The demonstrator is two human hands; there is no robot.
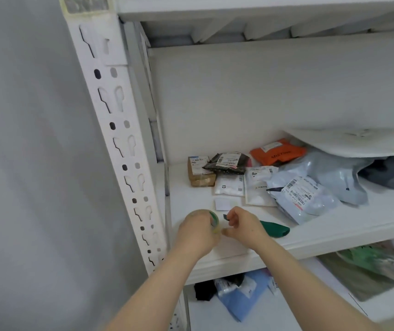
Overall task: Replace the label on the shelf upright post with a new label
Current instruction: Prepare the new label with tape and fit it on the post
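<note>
A tape roll (212,222) is gripped in the left hand (197,231). Right hand (243,226) fingers (233,217) are pinched on a small dark piece, possibly tape. A white label (223,203) lies on the shelf (334,231) at 12 o'clock of the hands; the upright post (119,130) stands at 10 o'clock.

The left hand (197,231) grips a roll of clear tape (212,220) over the front left part of the white shelf board (334,231). Just beside it the right hand (241,225) pinches a small dark piece (225,217); what it is cannot be told. A white paper label (223,203) lies flat on the board just behind the hands. Parcels (298,194) are heaped toward the back right. The perforated upright post (119,130) rises at the left edge, with a taped label (86,3) at its top.
</note>
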